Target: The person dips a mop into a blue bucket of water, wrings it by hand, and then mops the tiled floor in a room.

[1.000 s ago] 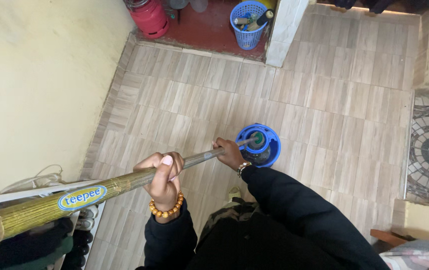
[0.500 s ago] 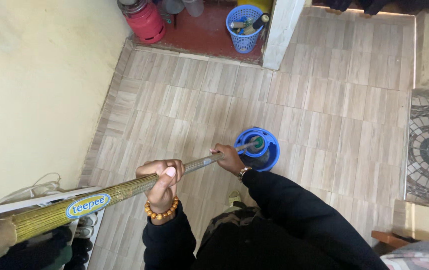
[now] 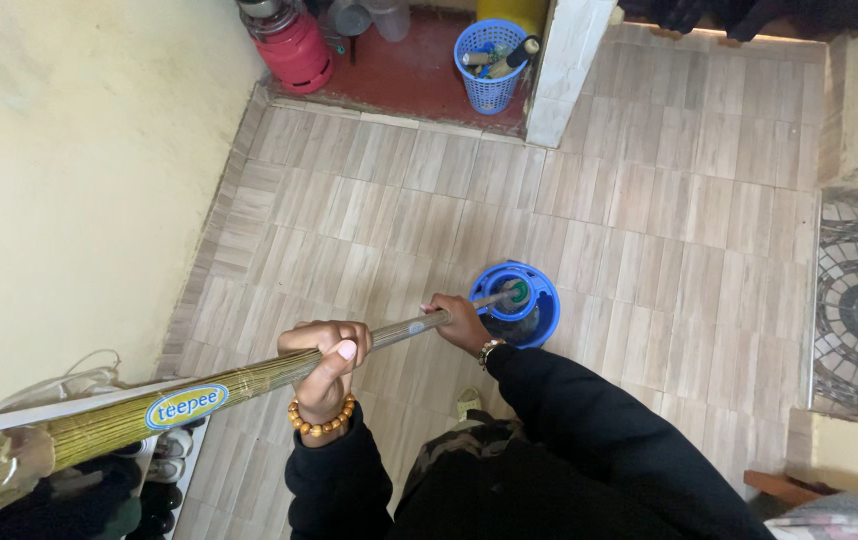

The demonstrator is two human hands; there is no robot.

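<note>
While the left hand (image 3: pixel 327 358) and right hand (image 3: pixel 459 322) grip the mop handle (image 3: pixel 389 331), its head sits inside the blue bucket (image 3: pixel 539 308), the tiled floor (image 3: pixel 649 200) around the bucket showing no wet streaks.

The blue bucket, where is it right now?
In the head view the blue bucket stands on the tiled floor, just beyond the right hand, with the mop pole reaching down into it.

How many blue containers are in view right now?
2. A blue bucket sits on the tiled floor under the mop handle; a blue mesh basket stands in the red-floored alcove at the top. Others may be out of frame.
</note>
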